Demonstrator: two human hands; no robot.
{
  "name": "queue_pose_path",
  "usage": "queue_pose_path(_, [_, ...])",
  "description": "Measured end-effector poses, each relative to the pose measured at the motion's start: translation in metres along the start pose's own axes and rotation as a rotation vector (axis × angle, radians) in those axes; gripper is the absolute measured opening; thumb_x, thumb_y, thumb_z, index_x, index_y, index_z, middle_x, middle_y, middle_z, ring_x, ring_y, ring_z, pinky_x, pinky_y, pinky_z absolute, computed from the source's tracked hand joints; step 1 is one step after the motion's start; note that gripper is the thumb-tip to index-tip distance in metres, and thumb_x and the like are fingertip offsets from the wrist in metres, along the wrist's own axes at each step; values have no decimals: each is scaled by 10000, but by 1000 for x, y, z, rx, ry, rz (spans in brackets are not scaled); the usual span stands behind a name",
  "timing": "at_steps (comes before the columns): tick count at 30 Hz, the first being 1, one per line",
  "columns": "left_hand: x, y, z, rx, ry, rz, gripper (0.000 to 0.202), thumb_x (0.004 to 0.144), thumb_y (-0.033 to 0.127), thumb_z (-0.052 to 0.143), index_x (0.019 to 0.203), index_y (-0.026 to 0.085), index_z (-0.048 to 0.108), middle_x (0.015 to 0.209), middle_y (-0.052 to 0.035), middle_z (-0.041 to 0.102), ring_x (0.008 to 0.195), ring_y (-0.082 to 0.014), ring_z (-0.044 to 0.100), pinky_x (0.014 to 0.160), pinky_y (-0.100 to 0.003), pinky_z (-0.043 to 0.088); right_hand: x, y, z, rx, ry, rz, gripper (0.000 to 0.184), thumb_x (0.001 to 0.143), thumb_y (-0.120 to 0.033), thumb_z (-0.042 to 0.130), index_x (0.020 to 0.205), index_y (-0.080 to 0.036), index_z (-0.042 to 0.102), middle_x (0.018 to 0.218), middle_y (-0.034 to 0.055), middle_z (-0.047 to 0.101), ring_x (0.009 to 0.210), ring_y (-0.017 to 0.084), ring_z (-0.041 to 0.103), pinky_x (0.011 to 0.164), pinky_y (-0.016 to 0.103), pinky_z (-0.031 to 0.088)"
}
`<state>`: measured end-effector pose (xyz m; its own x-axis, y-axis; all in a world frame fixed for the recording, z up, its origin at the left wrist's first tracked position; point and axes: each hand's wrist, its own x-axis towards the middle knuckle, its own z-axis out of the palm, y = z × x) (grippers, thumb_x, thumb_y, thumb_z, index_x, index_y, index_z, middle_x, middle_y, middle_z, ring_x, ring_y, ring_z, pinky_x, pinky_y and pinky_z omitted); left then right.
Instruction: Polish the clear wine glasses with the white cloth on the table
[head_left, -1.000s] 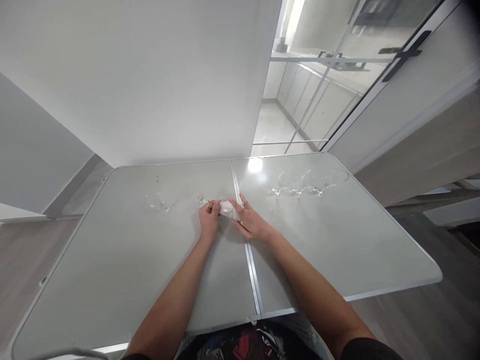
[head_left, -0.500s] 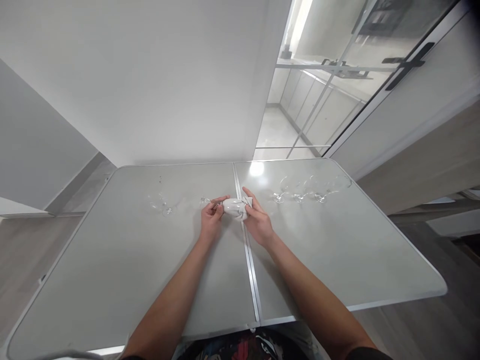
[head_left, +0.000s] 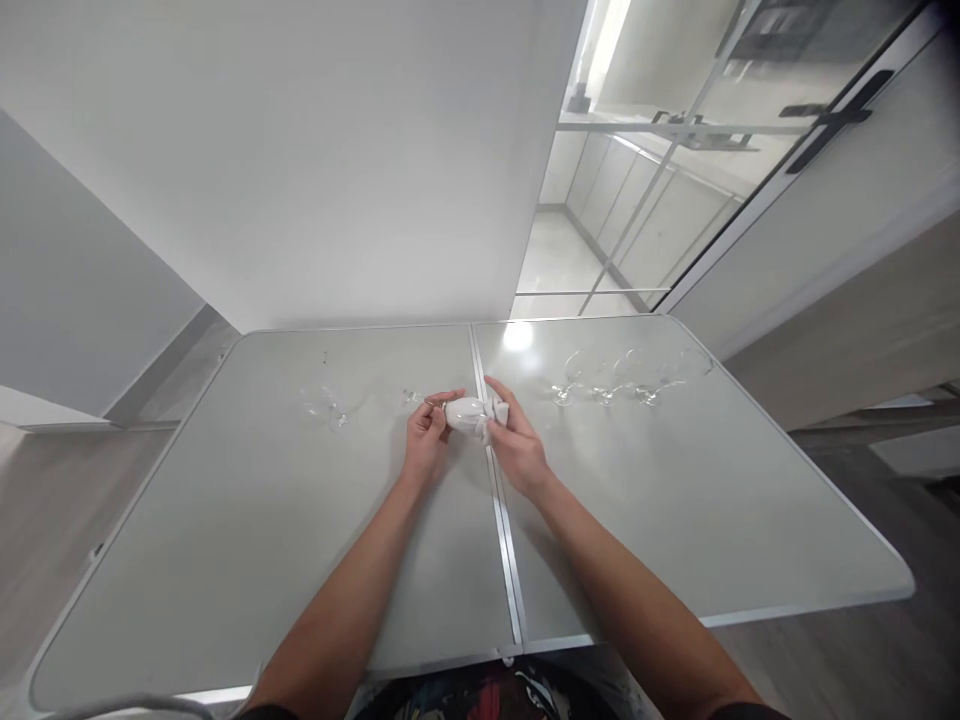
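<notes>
My left hand (head_left: 424, 444) pinches the stem of a clear wine glass (head_left: 459, 413) held sideways just above the grey table (head_left: 247, 560), foot pointing left. A white cloth (head_left: 491, 414) is stuffed into the glass's bowl. My right hand (head_left: 517, 445) grips that cloth at the bowl's mouth, fingers curled round it. Both hands meet near the table's centre seam.
One clear glass (head_left: 328, 404) stands on the table left of my hands. Three more glasses (head_left: 622, 376) stand in a row at the back right. A white wall lies behind the table, and a glass door (head_left: 660, 170) at the right.
The glass and cloth have lifted off the table and my hands have turned slightly. My right hand shifted from lying over the cloth to gripping it at the bowl.
</notes>
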<state>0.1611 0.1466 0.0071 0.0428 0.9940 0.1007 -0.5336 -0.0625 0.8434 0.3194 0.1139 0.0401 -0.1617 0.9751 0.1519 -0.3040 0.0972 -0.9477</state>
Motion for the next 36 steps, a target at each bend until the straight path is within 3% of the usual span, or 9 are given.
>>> queue_pose_path(4, [1, -3, -3, -20, -73, 20, 375, 782, 462, 820, 1028, 193, 733, 1282, -146, 690, 1203, -283, 648, 961, -373, 532, 7, -3, -2, 453, 55, 211, 459, 922, -383, 628, 1366, -296, 549, 1213, 45, 674, 1075, 238, 645, 940, 412, 520])
queue_pose_path(9, [-1, -11, -5, 52, -61, 30, 344, 727, 389, 874, 995, 204, 765, 1290, -129, 699, 1257, -298, 622, 1063, -414, 490, 7, -6, -5, 267, 173, 70, 539, 835, -324, 769, 1336, -310, 569, 1051, -1, 644, 936, 172, 614, 842, 290, 500])
queue_pose_path(12, [-2, -7, -3, 27, -152, -136, 540, 722, 331, 880, 1226, 243, 707, 1449, -126, 592, 1305, -323, 587, 1042, -444, 524, 9, -11, -15, 162, 255, -56, 571, 788, -289, 802, 1313, -298, 579, 976, -9, 607, 867, 161, 583, 798, 273, 483])
queue_pose_path(15, [0, 2, -2, -70, -273, -355, 613, 801, 397, 807, 1358, 220, 624, 1493, -154, 542, 1186, -313, 667, 967, -430, 572, 13, -19, -34, 159, 286, -122, 508, 805, -314, 756, 1284, -285, 585, 934, -3, 579, 827, 165, 562, 766, 283, 474])
queue_pose_path(18, [1, 8, -4, -152, -412, -596, 642, 897, 626, 599, 1308, 135, 648, 1324, -218, 655, 956, -292, 745, 859, -436, 603, 15, -27, -51, 32, 190, -131, 536, 758, -328, 775, 1263, -277, 600, 891, -4, 563, 779, 173, 535, 710, 285, 453])
queue_pose_path(21, [-2, 7, -5, -48, -531, -680, 576, 886, 602, 633, 1185, 112, 682, 1063, -196, 745, 825, -261, 751, 779, -385, 599, 12, -31, -57, -169, 22, -102, 541, 749, -366, 788, 1255, -266, 621, 867, -4, 566, 749, 175, 512, 674, 283, 425])
queue_pose_path(26, [-9, -2, -2, 286, -574, -513, 374, 886, 507, 681, 930, 136, 661, 564, 17, 583, 401, -98, 523, 446, -213, 393, 11, -32, -51, -319, 15, -134, 405, 933, -518, 563, 1219, -247, 656, 832, 9, 570, 732, 181, 507, 686, 299, 427])
queue_pose_path(31, [-13, -11, 3, 698, -414, -96, 363, 927, 488, 615, 771, 160, 626, 486, 55, 455, 413, -89, 479, 474, -214, 347, 13, -26, -46, -424, 101, -163, 392, 997, -526, 486, 1262, -268, 614, 762, -13, 525, 679, 165, 466, 663, 291, 409])
queue_pose_path(36, [-16, -11, 6, 933, -298, 177, 255, 918, 409, 622, 841, 178, 698, 532, 35, 513, 460, -99, 491, 536, -234, 387, 11, -23, -42, -521, 160, -182, 375, 1010, -501, 487, 1293, -285, 603, 683, -32, 467, 585, 148, 384, 602, 291, 367])
